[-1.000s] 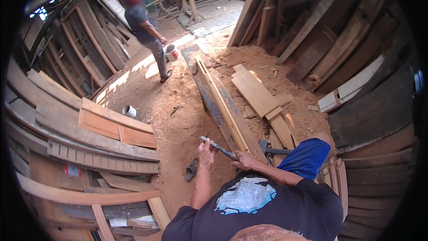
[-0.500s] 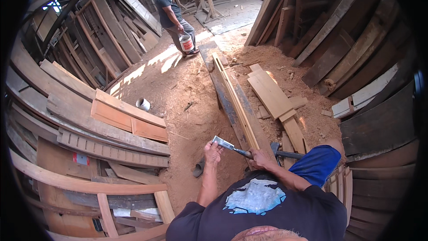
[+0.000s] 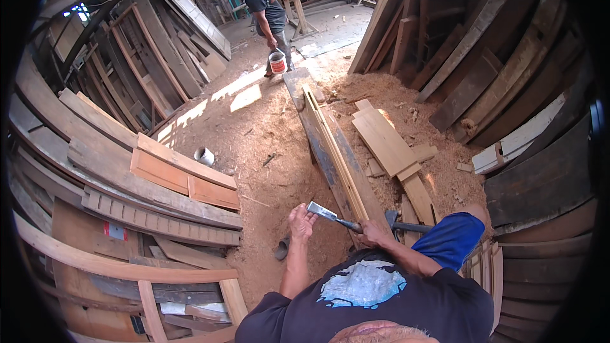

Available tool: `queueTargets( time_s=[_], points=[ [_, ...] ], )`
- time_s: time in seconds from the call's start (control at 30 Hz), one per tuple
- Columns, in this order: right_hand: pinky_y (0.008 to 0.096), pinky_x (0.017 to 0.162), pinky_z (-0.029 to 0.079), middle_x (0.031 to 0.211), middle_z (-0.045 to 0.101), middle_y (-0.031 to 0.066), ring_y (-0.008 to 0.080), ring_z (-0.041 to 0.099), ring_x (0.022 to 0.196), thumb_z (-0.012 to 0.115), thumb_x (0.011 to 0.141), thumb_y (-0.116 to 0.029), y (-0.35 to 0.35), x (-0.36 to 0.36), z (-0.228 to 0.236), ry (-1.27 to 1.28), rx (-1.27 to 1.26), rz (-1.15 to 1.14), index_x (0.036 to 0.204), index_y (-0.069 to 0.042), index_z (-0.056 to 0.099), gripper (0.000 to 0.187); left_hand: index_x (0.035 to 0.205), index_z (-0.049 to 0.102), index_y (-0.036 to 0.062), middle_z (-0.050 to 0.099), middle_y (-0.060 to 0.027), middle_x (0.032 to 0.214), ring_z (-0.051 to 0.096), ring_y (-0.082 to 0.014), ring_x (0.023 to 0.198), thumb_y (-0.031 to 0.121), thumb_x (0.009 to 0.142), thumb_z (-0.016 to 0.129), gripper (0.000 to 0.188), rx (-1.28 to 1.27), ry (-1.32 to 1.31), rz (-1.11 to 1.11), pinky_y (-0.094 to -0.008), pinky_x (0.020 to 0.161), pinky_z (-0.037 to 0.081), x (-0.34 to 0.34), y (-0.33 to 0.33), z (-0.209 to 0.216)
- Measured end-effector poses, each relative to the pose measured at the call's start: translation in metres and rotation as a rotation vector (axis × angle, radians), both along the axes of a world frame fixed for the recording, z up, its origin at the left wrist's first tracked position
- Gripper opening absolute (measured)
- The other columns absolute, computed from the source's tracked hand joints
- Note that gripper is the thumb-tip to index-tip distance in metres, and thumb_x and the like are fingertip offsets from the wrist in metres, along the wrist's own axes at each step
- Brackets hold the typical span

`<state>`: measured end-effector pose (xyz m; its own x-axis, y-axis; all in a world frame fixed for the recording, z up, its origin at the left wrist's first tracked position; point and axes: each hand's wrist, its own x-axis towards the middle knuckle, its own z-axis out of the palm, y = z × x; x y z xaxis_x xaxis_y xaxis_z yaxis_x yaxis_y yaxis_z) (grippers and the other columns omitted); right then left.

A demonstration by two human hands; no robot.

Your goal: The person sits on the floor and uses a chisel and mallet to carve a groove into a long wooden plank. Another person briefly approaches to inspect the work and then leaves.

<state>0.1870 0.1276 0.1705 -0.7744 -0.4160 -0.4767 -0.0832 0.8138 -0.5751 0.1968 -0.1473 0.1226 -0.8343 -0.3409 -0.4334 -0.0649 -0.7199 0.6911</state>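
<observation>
My right hand [image 3: 376, 234] is closed round the dark handle of a chisel [image 3: 323, 211], held level above the near end of a bench plank [image 3: 348, 146]. The wide metal blade points left. My left hand [image 3: 301, 223] is beside the blade, palm toward it, with fingers apart and the tips close to its edge; whether they touch it I cannot tell. Long pale wooden strips [image 3: 330, 146] lie lengthwise on the bench, their near end by my right hand. A dark hammer [image 3: 410, 226] lies across the bench next to my right knee.
Pale boards [image 3: 386, 140] lie on the sawdust right of the bench. A white cylindrical container [image 3: 204, 155] is on the ground at left. Stacked timber [image 3: 152, 203] lines both sides. Farther off, a person [image 3: 267, 13] carries a bucket [image 3: 277, 62].
The person at the back has moved right with the bucket. My left fingers have loosened from the blade, and the chisel has shifted slightly right and down. The right hand keeps its grip.
</observation>
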Motion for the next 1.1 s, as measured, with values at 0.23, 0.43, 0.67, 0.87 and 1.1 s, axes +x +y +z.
queueTargets(
  time_s=[0.23, 0.43, 0.67, 0.87, 1.1],
  points=[
    [0.0517, 0.091, 0.051, 0.111, 0.069, 0.0226, 0.0409, 0.065, 0.107, 0.065, 0.079, -0.022, 0.002, -0.001, -0.008, -0.012, 0.037, 0.01, 0.121, -0.013, 0.065, 0.043, 0.106, 0.058, 0.0148, 0.068, -0.0062, 0.104, 0.064, -0.024, 0.099, 0.026, 0.09, 0.073, 0.025, 0.051, -0.05, 0.033, -0.0459, 0.087, 0.051, 0.002, 0.004, -0.006],
    [0.0496, 0.086, 0.051, 0.104, 0.07, 0.023, 0.0391, 0.067, 0.103, 0.067, 0.08, -0.03, 0.006, -0.006, -0.021, -0.103, -0.098, 0.002, 0.114, -0.007, 0.064, 0.041, 0.109, 0.057, 0.0138, 0.067, -0.0036, 0.104, 0.063, -0.0237, 0.1, 0.028, 0.091, 0.07, 0.026, 0.08, 0.002, 0.185, -0.0464, 0.087, 0.053, 0.004, 0.007, 0.001],
    [0.0381, 0.056, 0.053, 0.074, 0.055, 0.0091, 0.0209, 0.06, 0.063, 0.064, 0.081, -0.021, -0.011, -0.087, -0.021, 0.074, -0.556, -0.289, 0.103, 0.002, 0.056, 0.033, 0.11, 0.06, 0.0147, 0.068, -0.0005, 0.101, 0.065, -0.0169, 0.085, 0.03, 0.095, 0.067, 0.023, 0.027, -0.075, 0.088, -0.0356, 0.074, 0.057, 0.005, -0.006, -0.011],
    [0.0495, 0.087, 0.052, 0.105, 0.065, 0.029, 0.0432, 0.066, 0.093, 0.061, 0.08, -0.017, -0.021, -0.106, 0.045, 0.215, -0.417, -0.443, 0.131, 0.005, 0.047, 0.057, 0.112, 0.061, 0.0143, 0.07, 0.001, 0.098, 0.067, -0.0125, 0.076, 0.024, 0.093, 0.071, 0.024, -0.085, -0.073, -0.233, -0.0294, 0.068, 0.055, -0.009, 0.034, -0.009],
    [0.0482, 0.094, 0.049, 0.108, 0.066, 0.029, 0.0442, 0.064, 0.104, 0.069, 0.078, -0.021, -0.033, -0.088, 0.023, 0.446, -0.424, -0.433, 0.131, 0.004, 0.05, 0.062, 0.125, 0.059, 0.0055, 0.068, -0.0008, 0.103, 0.064, -0.0073, 0.08, 0.019, 0.093, 0.072, 0.037, -0.206, 0.183, -0.242, -0.0227, 0.068, 0.052, -0.094, 0.066, 0.025]
  ],
)
